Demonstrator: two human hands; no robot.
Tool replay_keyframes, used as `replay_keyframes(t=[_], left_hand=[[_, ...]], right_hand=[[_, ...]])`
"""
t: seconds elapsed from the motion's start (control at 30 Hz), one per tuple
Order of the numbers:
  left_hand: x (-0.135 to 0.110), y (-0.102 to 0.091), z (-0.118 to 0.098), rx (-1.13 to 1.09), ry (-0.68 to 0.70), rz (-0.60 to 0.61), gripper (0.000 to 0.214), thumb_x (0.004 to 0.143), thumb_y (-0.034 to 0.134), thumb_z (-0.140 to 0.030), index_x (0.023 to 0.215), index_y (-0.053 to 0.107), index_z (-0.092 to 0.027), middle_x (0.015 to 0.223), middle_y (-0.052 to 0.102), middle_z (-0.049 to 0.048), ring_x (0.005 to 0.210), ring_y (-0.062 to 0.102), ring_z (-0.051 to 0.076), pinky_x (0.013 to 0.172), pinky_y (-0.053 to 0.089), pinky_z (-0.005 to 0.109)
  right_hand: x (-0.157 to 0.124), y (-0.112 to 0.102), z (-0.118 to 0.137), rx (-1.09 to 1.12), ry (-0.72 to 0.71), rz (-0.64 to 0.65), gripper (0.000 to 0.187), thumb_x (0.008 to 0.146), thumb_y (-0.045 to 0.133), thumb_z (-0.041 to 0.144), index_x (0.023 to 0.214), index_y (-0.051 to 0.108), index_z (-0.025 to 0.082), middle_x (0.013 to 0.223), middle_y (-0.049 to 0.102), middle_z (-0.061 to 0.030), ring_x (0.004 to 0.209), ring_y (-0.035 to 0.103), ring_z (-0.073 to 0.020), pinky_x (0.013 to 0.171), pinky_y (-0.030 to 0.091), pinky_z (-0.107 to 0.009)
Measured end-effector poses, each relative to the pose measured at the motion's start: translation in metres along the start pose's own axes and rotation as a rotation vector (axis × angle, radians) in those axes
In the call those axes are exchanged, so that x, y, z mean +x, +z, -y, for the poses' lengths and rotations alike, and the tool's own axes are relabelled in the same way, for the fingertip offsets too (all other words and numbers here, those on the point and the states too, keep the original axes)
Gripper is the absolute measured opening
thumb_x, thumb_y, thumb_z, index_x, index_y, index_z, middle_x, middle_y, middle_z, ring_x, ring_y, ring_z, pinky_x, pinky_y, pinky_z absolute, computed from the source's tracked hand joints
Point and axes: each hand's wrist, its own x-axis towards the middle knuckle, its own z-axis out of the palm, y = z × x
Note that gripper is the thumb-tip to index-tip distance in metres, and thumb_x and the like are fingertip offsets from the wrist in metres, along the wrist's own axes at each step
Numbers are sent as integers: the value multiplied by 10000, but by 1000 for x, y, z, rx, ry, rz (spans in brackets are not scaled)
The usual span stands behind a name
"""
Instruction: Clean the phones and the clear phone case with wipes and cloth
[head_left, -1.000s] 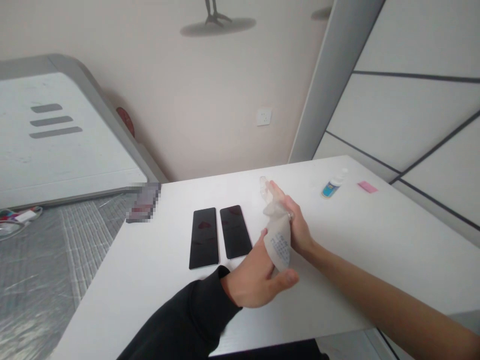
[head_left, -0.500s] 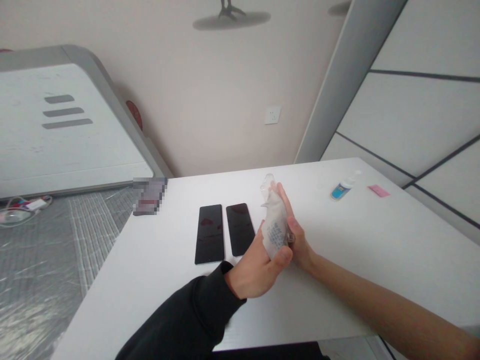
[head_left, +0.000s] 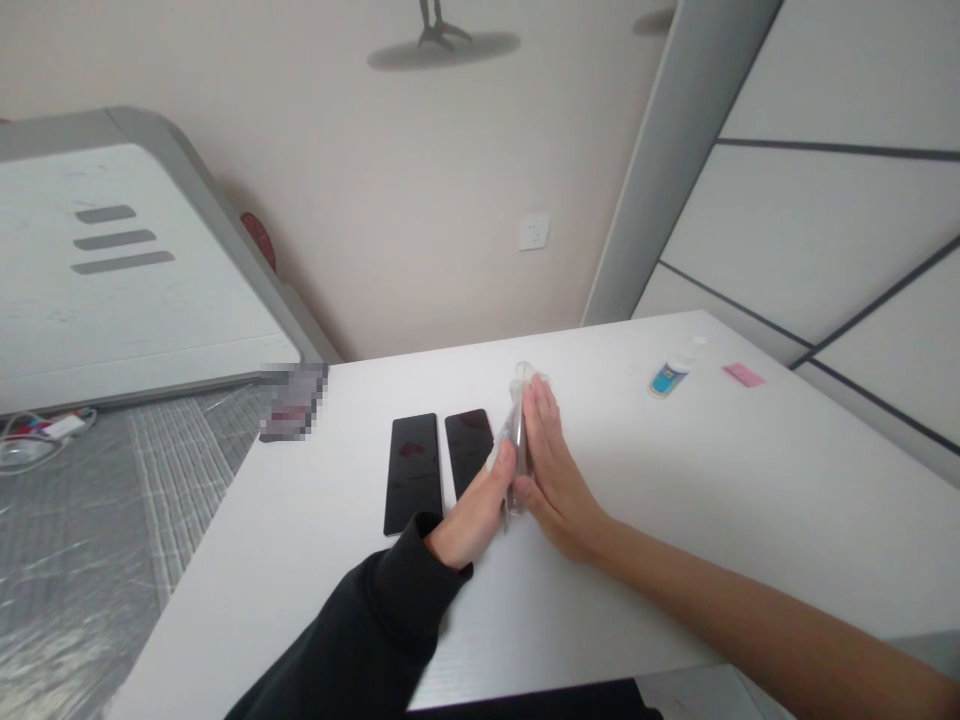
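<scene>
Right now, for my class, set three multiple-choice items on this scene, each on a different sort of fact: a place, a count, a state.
1. Where is the small bottle with the blue label?
A. On the white table, beyond the right hand
B. On the floor
C. Inside a drawer

2. How many black phones lie on the table?
A. One
B. Three
C. Two

3. What state is the clear plastic piece in?
A. Lying flat on the table
B. Held upright between the right hand and the left hand
C. Wrapped around a phone

Answers:
1. A: the bottle sits near a pink slip.
2. C: two lie side by side.
3. B: it stands between both hands.
</scene>
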Motion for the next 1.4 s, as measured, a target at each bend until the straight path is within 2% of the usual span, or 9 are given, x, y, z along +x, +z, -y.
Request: replay_keyframes(t=[0.13,0.23,0.4,0.5,0.6,0.8,0.97,1.23,1.4], left_hand=[[-4,3,-1,7,-49,62,837,947,256,-784,1582,367,-251,1699,256,45,1586,148,270,1303,103,470],[-5,3,-2,4,-47,126,810,959,286,-759,1582,373,-247,1674,321,61,1581,177,279,1302,117,493],[-6,11,-16,20,-21,268,768,974,346,-713,1576,391,-238,1624,421,84,1572,217,287,1304,105,506],[-8,18,-26,71,-29,293,798,961,325,-738,1572,399,-231,1591,470,95,1573,215,285,1306,89,511],[-10,19,-26,108,-45,266,851,933,292,-783,1573,397,-231,1582,482,101,1582,181,276,1307,83,503],[-10,8,-9,51,-19,62,875,918,224,-817,1581,371,-265,1630,416,61,1589,138,265,1307,87,475],[-8,2,-1,-1,1,-38,851,941,181,-792,1598,324,-270,1679,321,34,1591,121,251,1307,73,443],[-9,3,-1,126,-16,118,784,977,227,-732,1604,313,-270,1692,289,47,1598,42,251,1302,21,463],[-11,13,-13,173,16,282,762,980,322,-706,1606,313,-271,1690,289,63,1596,88,275,1303,17,489]], right_hand=[[3,-3,-4,-77,14,-79,702,1038,318,598,1601,-84,483,1713,-128,144,1578,-110,-342,1251,-78,-641],[8,-9,-5,-75,79,-111,685,1024,272,653,1603,-61,498,1722,-78,146,1587,-86,-313,1274,-68,-583],[19,-22,-10,49,239,-208,759,992,213,721,1644,128,340,1732,100,55,1595,39,-290,1297,-14,-524],[21,-24,-11,137,283,-203,692,1016,187,679,1629,205,359,1718,162,81,1596,56,-238,1306,7,-489],[16,-19,-6,222,274,-149,684,999,203,718,1618,191,427,1716,128,134,1597,12,-206,1309,-5,-455],[-5,0,16,122,105,-8,688,1026,271,646,1565,-143,543,1683,-150,240,1574,-139,-272,1284,-63,-574],[-9,8,24,86,-22,90,737,1039,312,589,1556,-210,512,1655,-252,238,1558,-197,-289,1273,-88,-573],[-3,3,6,105,132,-101,674,1048,243,609,1594,-130,478,1702,-167,160,1576,-143,-258,1275,-84,-557],[12,-9,-7,339,345,-265,700,999,259,711,1624,176,407,1726,92,101,1594,13,-197,1296,-21,-447]])
